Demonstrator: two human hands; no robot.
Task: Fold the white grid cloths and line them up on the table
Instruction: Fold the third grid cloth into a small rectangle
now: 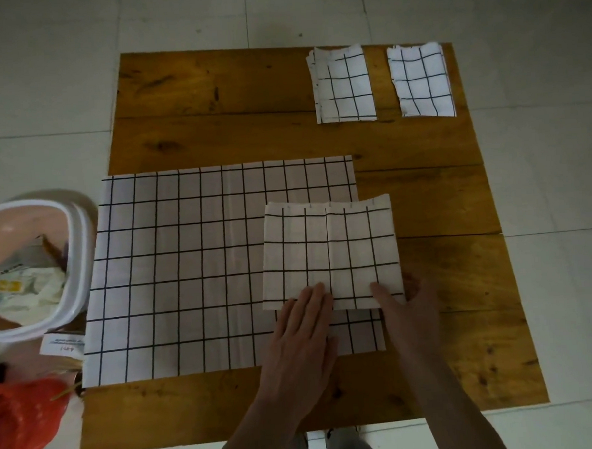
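A partly folded white grid cloth (330,253) lies on top of a large flat white grid cloth (187,271) on the wooden table (214,125). My left hand (300,337) lies flat with straight fingers on the folded cloth's near edge. My right hand (409,314) holds that cloth's near right corner, thumb on top and fingers under the edge. Two fully folded grid cloths sit side by side at the far right: the left one (345,84) and the right one (422,80).
A white plastic tub (74,270) with papers inside stands off the table's left edge. A red plastic bag (20,427) lies below it. Light tiled floor surrounds the table. Bare wood shows at the far left and near right of the table.
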